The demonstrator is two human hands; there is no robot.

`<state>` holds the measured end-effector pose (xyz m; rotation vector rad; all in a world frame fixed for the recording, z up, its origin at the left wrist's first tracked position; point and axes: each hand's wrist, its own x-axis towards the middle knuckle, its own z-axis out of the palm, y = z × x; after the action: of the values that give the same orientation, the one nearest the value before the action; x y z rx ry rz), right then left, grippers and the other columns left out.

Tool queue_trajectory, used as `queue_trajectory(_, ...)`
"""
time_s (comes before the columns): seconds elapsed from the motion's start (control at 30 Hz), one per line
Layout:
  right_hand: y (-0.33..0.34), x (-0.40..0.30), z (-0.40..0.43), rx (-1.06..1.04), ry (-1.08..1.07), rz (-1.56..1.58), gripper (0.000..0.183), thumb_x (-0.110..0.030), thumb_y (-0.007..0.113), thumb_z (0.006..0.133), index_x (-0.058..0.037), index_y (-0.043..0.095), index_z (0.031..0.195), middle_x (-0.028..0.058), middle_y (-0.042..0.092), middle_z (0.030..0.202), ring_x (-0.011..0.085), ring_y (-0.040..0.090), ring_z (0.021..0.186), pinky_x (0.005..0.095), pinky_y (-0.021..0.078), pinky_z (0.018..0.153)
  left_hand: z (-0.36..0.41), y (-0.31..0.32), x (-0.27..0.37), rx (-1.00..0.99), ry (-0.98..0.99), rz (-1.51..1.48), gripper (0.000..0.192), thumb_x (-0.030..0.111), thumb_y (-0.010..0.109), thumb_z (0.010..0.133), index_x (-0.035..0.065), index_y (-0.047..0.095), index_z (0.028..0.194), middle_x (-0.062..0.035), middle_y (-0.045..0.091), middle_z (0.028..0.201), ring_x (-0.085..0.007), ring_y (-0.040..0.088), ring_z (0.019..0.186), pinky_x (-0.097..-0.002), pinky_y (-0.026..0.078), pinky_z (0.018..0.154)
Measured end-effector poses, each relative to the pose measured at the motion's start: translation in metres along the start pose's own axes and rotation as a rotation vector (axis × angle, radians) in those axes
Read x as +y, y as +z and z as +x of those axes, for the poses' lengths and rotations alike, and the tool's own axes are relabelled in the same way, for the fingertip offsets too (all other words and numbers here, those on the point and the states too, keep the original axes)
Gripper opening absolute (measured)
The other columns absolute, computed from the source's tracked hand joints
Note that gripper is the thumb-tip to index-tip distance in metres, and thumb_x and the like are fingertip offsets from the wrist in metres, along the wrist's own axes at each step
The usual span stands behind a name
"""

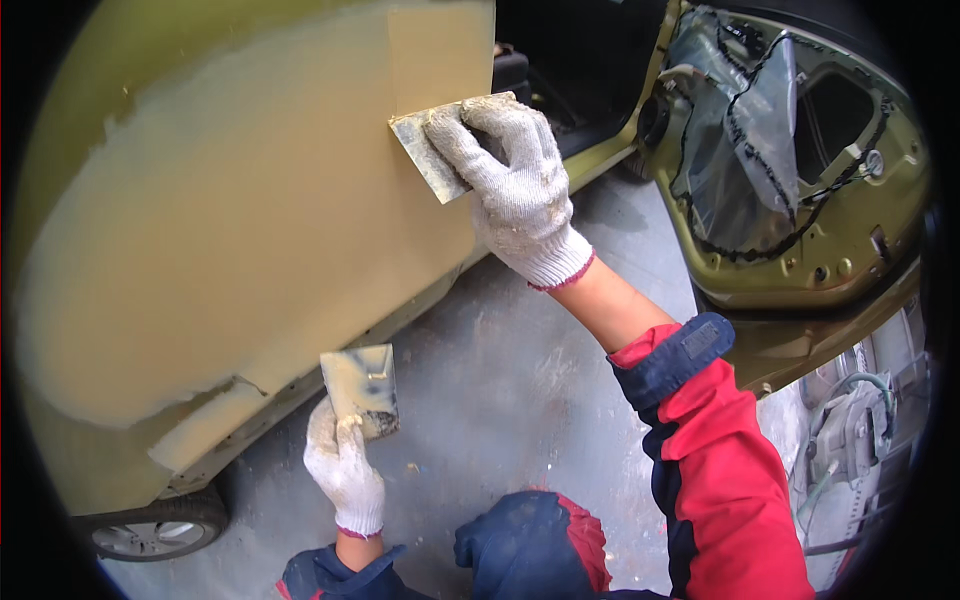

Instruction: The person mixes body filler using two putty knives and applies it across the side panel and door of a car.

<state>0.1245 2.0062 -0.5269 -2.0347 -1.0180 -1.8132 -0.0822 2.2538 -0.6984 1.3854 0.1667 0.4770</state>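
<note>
My right hand [517, 172], in a white knit work glove with a red hem, grips a flat rectangular putty spreader [429, 154]. The blade's upper edge lies against the car's door panel [225, 232], close to the door opening. A wide coat of tan body filler covers most of that olive-green panel. Lower down, my left hand [345, 472], in a matching glove smeared with tan filler, pinches a second spreader [360, 379] by its lower end. Tan filler and dark smudges mark its face. That spreader is in front of the panel's lower edge; contact cannot be told.
An opened car door [795, 277] without its trim, with wiring and plastic sheeting [772, 142], stands at the right. A car wheel [150, 534] is at the lower left. My bent knee [525, 544] rises above the grey floor [517, 390]. Equipment with hoses [847, 442] sits at the lower right.
</note>
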Motion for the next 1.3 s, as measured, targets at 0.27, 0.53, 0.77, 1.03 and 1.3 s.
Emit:
queue_trajectory(0.27, 0.027, -0.03, -0.105, -0.041, -0.02, 0.027, 0.042, -0.014, 0.076, 0.079, -0.0146, 0.079, 0.121, 0.0095, 0.063, 0.123, 0.0322, 0.068, 0.114, 0.0531, 0.0587, 0.102, 0.0, -0.006, -0.008, 0.013, 0.091, -0.028, 0.032, 0.002, 0.067, 0.106, -0.0089, 0.068, 0.136, -0.0124, 0.072, 0.129, -0.0198, 0.068, 0.116, -0.034, 0.052, 0.106)
queue_trajectory(0.53, 0.028, -0.057, -0.185, -0.148, 0.031, 0.061, 0.036, -0.018, 0.078, 0.082, -0.0146, 0.08, 0.117, 0.0108, 0.064, 0.121, 0.0342, 0.068, 0.116, 0.055, 0.0571, 0.105, -0.005, -0.005, -0.008, -0.007, 0.074, 0.011, 0.031, 0.003, 0.067, 0.106, -0.0086, 0.07, 0.134, -0.0124, 0.072, 0.128, -0.0201, 0.068, 0.116, -0.0342, 0.053, 0.105)
queue_trajectory(0.77, -0.021, -0.115, -0.18, 0.019, 1.13, 0.923, 0.035, 0.0, 0.07, 0.1, -0.0078, 0.077, 0.134, 0.0084, 0.072, 0.125, 0.0274, 0.07, 0.121, 0.0429, 0.059, 0.106, -0.009, 0.013, -0.009, -0.138, -0.099, -0.195, 0.042, 0.004, 0.069, 0.1, -0.0132, 0.062, 0.138, -0.017, 0.072, 0.129, -0.0234, 0.07, 0.118, -0.0364, 0.054, 0.108)
queue_trajectory(1.03, -0.102, -0.131, -0.117, -0.753, 0.94, 1.038, 0.049, 0.002, 0.069, 0.101, -0.005, 0.067, 0.15, 0.0135, 0.071, 0.139, 0.0228, 0.071, 0.122, 0.0316, 0.0562, 0.104, -0.01, 0.004, -0.008, -0.229, -0.199, -0.334, 0.033, -0.001, 0.065, 0.104, -0.0095, 0.067, 0.135, -0.0121, 0.075, 0.123, -0.0178, 0.07, 0.109, -0.0322, 0.056, 0.099)
queue_trajectory(1.3, -0.089, -0.185, -0.139, -0.164, 1.932, 1.328, 0.037, 0.0, 0.076, 0.098, 0.0008, 0.071, 0.134, 0.0086, 0.076, 0.125, 0.0168, 0.073, 0.111, 0.0347, 0.0596, 0.1, -0.025, 0.025, -0.01, -0.168, 0.179, 0.297, 0.034, 0.008, 0.065, 0.107, -0.0048, 0.069, 0.138, -0.0182, 0.079, 0.123, -0.0268, 0.077, 0.106, -0.0368, 0.059, 0.096)
